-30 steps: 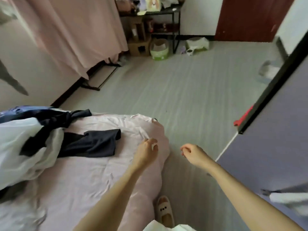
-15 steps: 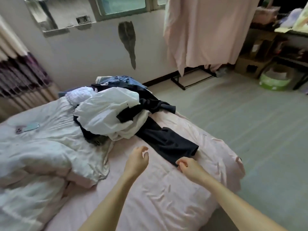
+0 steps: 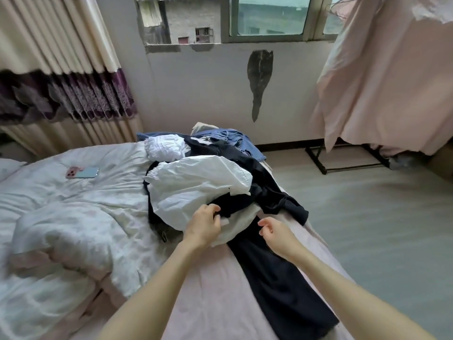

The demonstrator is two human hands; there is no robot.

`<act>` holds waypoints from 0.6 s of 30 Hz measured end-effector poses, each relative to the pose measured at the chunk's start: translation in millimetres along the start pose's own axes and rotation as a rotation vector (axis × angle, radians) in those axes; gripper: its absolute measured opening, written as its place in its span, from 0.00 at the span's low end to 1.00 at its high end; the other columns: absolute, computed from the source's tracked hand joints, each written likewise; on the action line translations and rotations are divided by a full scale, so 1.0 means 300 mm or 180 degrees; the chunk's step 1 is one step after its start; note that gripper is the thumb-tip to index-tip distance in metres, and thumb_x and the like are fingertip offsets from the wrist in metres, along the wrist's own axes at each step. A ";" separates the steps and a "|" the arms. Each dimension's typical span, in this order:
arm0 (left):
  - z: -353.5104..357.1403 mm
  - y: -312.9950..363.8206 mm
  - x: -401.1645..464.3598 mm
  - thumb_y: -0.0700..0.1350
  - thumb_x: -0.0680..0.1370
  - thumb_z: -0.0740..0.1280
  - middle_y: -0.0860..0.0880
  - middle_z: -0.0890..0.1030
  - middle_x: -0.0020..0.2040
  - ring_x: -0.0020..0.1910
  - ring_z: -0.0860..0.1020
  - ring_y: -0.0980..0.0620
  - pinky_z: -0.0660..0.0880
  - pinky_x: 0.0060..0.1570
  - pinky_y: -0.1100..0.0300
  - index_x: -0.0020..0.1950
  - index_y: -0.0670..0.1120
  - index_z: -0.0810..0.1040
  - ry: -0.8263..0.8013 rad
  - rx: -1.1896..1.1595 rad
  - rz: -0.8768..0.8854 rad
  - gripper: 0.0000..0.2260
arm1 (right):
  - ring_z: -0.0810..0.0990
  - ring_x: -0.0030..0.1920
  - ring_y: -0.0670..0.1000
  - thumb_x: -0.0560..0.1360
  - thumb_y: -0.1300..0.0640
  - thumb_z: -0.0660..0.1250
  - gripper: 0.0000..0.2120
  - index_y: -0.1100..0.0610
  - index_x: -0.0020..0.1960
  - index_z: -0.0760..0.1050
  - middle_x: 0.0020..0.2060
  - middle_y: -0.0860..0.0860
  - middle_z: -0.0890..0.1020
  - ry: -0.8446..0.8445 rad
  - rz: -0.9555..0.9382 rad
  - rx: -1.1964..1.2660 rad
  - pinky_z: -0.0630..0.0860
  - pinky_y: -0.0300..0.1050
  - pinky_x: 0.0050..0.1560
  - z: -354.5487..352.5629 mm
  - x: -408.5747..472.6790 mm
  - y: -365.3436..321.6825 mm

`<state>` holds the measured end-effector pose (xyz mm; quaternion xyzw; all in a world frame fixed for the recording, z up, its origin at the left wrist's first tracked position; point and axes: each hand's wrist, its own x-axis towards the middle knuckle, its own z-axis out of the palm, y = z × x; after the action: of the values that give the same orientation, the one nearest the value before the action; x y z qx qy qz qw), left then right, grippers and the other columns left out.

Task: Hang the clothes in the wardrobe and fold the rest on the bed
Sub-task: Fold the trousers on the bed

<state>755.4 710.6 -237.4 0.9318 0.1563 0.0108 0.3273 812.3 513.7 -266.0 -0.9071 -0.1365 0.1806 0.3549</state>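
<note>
A heap of clothes lies on the bed [image 3: 208, 303]: a white puffy garment [image 3: 196, 185] on top, dark navy pieces [image 3: 277, 283] under and in front of it, a white frilled piece [image 3: 166, 148] and blue denim [image 3: 235, 141] behind. My left hand [image 3: 204, 225] rests on the near edge of the white garment where it meets a dark piece; whether its loosely curled fingers grip the cloth does not show. My right hand [image 3: 274, 233] hovers just above the navy garment, fingers loosely curled and holding nothing.
A rumpled white quilt [image 3: 61, 229] covers the left of the bed, with a phone [image 3: 82, 173] lying on it. A pink sheet [image 3: 382, 77] hangs over a black rack [image 3: 343, 158] at the right. Curtain and window wall stand behind; grey floor to the right.
The view has swung left from the floor to the bed. Both hands have moved forward to the clothes heap, the left now touching the white garment.
</note>
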 end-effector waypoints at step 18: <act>0.187 -0.272 0.526 0.42 0.79 0.59 0.47 0.64 0.69 0.69 0.62 0.48 0.61 0.68 0.52 0.71 0.46 0.65 0.0346 0.0245 -0.0880 0.19 | 0.41 0.75 0.58 0.70 0.45 0.72 0.53 0.42 0.74 0.32 0.75 0.51 0.35 -0.0320 -0.0157 -0.0744 0.54 0.65 0.69 0.199 1.065 0.134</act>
<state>889.0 783.7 -344.3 0.9113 0.3010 0.0100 0.2808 1078.4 640.8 -408.3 -0.9284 -0.1965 0.2000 0.2438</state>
